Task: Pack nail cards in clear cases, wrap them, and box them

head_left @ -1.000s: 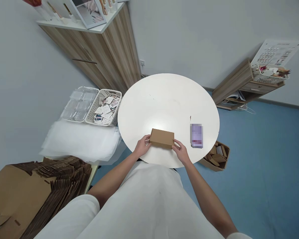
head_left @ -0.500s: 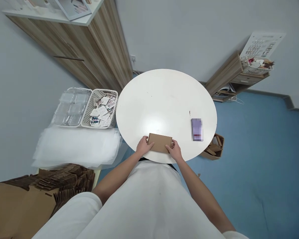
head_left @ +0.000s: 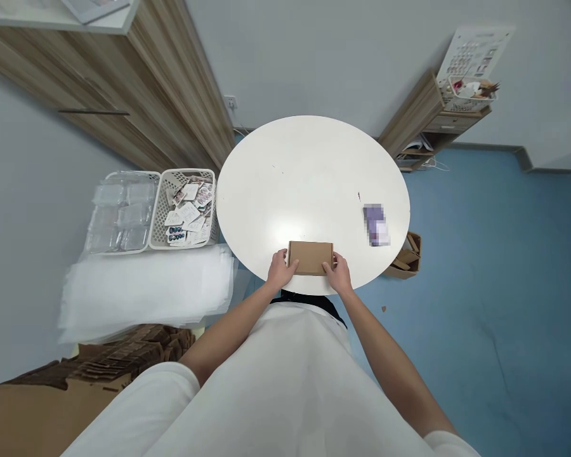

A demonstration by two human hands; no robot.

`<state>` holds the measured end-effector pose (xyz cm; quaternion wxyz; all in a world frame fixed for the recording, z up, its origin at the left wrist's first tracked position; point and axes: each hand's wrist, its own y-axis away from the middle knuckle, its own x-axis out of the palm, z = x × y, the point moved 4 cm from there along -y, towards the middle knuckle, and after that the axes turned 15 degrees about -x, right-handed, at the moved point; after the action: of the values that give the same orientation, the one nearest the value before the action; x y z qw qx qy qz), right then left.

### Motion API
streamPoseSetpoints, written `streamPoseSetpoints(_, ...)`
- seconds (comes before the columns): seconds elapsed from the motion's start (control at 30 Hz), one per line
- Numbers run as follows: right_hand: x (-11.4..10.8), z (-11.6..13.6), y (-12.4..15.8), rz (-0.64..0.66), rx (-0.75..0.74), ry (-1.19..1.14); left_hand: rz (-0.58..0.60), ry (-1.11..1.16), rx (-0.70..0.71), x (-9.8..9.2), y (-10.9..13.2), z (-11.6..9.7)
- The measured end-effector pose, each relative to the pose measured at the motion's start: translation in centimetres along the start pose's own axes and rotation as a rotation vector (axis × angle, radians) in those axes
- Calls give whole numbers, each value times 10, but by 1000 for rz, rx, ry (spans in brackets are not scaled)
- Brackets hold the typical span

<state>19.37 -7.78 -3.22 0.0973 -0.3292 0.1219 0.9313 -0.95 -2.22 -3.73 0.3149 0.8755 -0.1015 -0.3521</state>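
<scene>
A flat brown cardboard box point(head_left: 311, 258) lies between my hands at the near edge of the white oval table point(head_left: 309, 171), its lid closed. My left hand point(head_left: 280, 269) grips the box's left end, thumb on top and fingers along the side. At the right end my right hand point(head_left: 339, 273) holds it the same way. To the right on the tabletop rests a purple item point(head_left: 375, 225), pixelated so that its kind cannot be told.
Left of the table, a white basket point(head_left: 183, 244) holds printed cards beside clear plastic cases point(head_left: 124, 212). White sheets point(head_left: 147, 289) and folded cardboard point(head_left: 52, 406) lie nearer me. A carton of cardboard pieces point(head_left: 406, 257) stands on the floor at right.
The box has straightened from a slight tilt and now lies square to me, with both hands still on its ends. The whole view has shifted a little.
</scene>
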Motion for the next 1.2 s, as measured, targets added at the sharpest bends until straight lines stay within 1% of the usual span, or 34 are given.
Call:
streamPoseSetpoints(0.13,-4,3,10,-24,19,-50,-16,47,28,-9,0,1)
streamPoseSetpoints(0.23,-11,6,4,-37,49,-68,2,30,29,-13,-7,-7)
streamPoseSetpoints(0.3,-13,6,-3,-8,53,-87,40,10,38,-11,-9,-13)
streamPoseSetpoints(0.37,-12,6,-9,34,40,-96,58,-5,48,-9,-9,-17)
streamPoseSetpoints(0.53,-13,-4,-9,137,58,-76,17,-23,23,-3,-3,-18)
streamPoseSetpoints(0.6,-20,-11,-5,159,62,-83,15,-27,27,5,2,-23)
streamPoseSetpoints(0.67,-35,-22,-2,144,55,-84,31,-33,47,19,8,-35)
streamPoseSetpoints(0.77,-73,-50,4,59,68,-80,69,-48,94,53,21,-64)
streamPoseSetpoints(0.87,-123,-91,12,-63,108,-96,129,-53,167,100,39,-105)
streamPoseSetpoints(0.97,-177,-140,23,-166,159,-113,226,-56,227,154,56,-151)
streamPoseSetpoints(1.03,-210,-173,32,-231,203,-99,300,-79,229,193,65,-179)
streamPoseSetpoints(1.1,-238,-203,40,-275,248,-70,357,-129,208,233,70,-205)
streamPoseSetpoints(1.2,-273,-240,48,-296,316,-52,398,-231,196,288,71,-239)
